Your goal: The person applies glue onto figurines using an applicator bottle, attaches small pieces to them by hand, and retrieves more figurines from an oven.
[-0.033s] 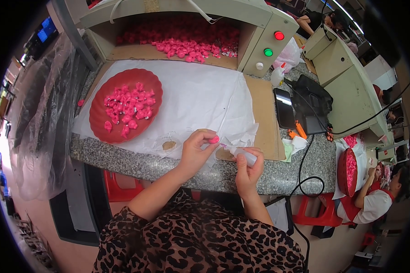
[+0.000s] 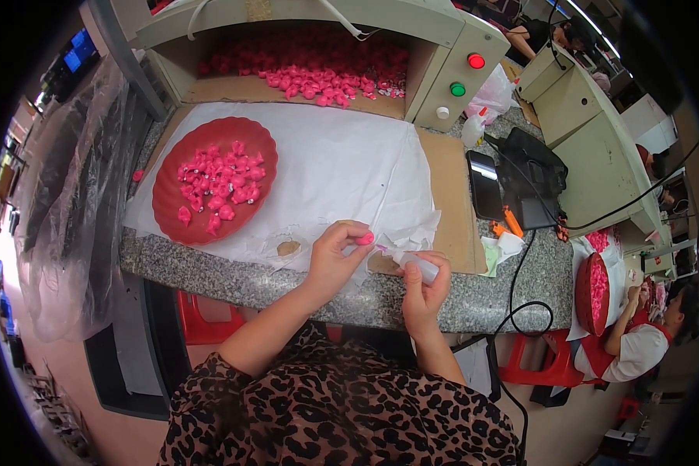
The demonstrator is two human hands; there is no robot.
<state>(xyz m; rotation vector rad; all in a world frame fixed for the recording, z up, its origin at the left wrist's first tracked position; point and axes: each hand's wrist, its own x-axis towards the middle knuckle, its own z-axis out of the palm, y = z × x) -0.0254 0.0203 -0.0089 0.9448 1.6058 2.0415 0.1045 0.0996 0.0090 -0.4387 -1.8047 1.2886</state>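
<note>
Between the thumb and fingers of my left hand [image 2: 335, 256] is a small bright pink piece [image 2: 365, 238], its exact kind too small to make out. My right hand [image 2: 427, 299] is wrapped round a translucent squeeze bottle [image 2: 419, 269] with a thin nozzle. The nozzle tip points left, at or just beside the pink piece; contact cannot be told. Both hands are above the near edge of the white paper [image 2: 326, 171]. To their left, a red scalloped plate [image 2: 167, 182] holds a pile of similar pink pieces [image 2: 225, 179].
A box-like cabinet [image 2: 431, 74] with red and green buttons stands behind, many pink pieces inside it. A phone [image 2: 484, 185], a black bag [image 2: 529, 167], orange clips [image 2: 511, 223] and another bottle [image 2: 473, 130] lie right. A black cable [image 2: 512, 291] hangs over the granite edge. Another person sits far right.
</note>
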